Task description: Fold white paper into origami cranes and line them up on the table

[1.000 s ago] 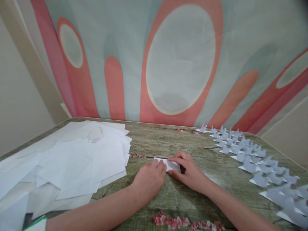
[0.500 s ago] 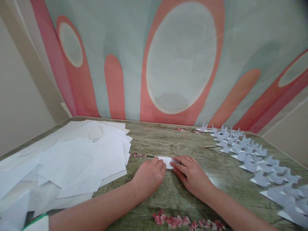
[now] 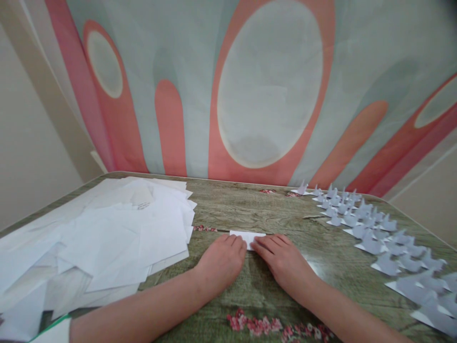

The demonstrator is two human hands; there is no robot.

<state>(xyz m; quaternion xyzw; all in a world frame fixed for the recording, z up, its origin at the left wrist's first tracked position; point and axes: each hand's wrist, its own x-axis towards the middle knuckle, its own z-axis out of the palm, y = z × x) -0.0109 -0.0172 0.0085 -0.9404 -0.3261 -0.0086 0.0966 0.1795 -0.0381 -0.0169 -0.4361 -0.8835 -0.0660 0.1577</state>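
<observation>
A small folded strip of white paper (image 3: pixel 247 237) lies flat on the wood-patterned table, between my hands. My left hand (image 3: pixel 224 257) has its fingers curled together on the paper's left part, pressing it down. From the other side my right hand (image 3: pixel 280 259) presses on the right part, fingers close together and tips near the paper's middle. Both hands partly cover the paper, so its near edge shows only between the fingertips.
Loose white paper sheets (image 3: pixel 107 233) are piled across the left of the table (image 3: pixel 228 200). Several folded white paper birds (image 3: pixel 369 244) stand in rows along the right side. Behind the table hangs a coral and grey-green patterned backdrop (image 3: pixel 194 95).
Both hands have shifted slightly on the folded paper. My right fingertips have slid a little to the left and lower, and more of the paper's upper edge shows.
</observation>
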